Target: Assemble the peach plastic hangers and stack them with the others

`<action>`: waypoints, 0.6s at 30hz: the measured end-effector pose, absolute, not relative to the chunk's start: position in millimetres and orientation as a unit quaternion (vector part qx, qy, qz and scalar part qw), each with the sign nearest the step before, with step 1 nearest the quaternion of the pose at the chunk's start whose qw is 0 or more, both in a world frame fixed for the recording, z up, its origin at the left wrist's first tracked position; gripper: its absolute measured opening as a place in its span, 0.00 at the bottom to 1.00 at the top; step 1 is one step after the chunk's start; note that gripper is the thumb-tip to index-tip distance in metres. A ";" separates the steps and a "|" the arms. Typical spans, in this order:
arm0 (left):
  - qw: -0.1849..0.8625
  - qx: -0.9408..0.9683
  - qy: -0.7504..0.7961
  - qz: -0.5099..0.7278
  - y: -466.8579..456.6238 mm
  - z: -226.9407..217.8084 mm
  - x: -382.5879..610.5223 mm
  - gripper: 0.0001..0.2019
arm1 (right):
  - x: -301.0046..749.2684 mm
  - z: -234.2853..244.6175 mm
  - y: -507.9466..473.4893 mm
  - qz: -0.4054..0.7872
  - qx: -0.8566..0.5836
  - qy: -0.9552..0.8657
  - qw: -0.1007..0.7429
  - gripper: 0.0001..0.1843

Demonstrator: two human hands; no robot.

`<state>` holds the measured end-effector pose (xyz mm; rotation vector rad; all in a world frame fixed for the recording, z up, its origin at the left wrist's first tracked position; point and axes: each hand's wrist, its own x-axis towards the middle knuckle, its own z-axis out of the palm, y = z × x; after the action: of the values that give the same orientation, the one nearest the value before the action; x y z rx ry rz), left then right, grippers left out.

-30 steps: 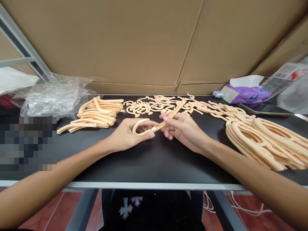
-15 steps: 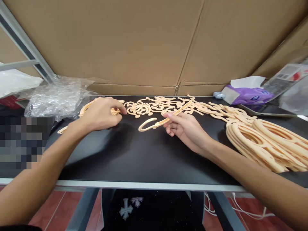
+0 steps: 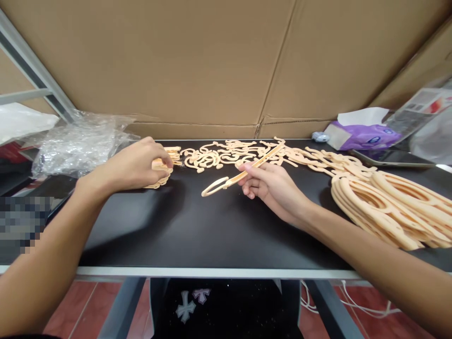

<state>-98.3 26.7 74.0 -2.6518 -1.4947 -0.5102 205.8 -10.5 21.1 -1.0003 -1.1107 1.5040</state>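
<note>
My right hand [image 3: 270,190] holds a beige plastic hanger [image 3: 259,165] pinched between thumb and fingers, tilted above the black tabletop. Its curved hook [image 3: 213,187] points left. On the left, my left hand [image 3: 139,165] curls round the end of a stack of beige hangers [image 3: 161,165], thumb at the near side. The hand hides most of that stack. Loose beige hooks [image 3: 208,157] lie spread along the back of the table, behind both hands. Hanger bodies [image 3: 381,207] are piled at the right, beyond my right forearm.
Crumpled clear plastic wrap [image 3: 77,141] lies at the back left. A purple tissue pack [image 3: 367,135] and a flat dark device [image 3: 391,159] are at the back right. A cardboard wall [image 3: 176,66] closes off the rear. White cables [image 3: 367,306] hang below the table.
My left hand has shifted left and its fingers have closed round the stack's end. In my right hand the hanger has turned slightly, so its hook looks narrower.
</note>
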 end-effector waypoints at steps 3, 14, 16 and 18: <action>0.074 -0.854 -0.478 -0.194 19.1 76.2 -85.2 0.11 | 205.2 21.6 -10.2 0.618 -0.412 -0.456 0.490 0.18; -0.025 -0.947 -0.204 -0.246 -8.9 26.8 -24.8 0.11 | 207.4 31.2 -13.0 0.595 -0.364 -0.403 0.592 0.11; -0.038 -0.956 -0.183 -0.227 -12.4 21.1 -19.6 0.11 | 207.1 31.4 -12.4 0.595 -0.379 -0.407 0.581 0.13; -0.035 -0.950 -0.189 -0.246 -13.9 18.9 -18.5 0.11 | 206.5 30.4 -11.7 0.602 -0.389 -0.418 0.559 0.17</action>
<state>-18.5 -13.9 18.9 -3.0528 -0.6070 -0.7893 206.5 -11.7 30.4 -0.9183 -0.9849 1.4192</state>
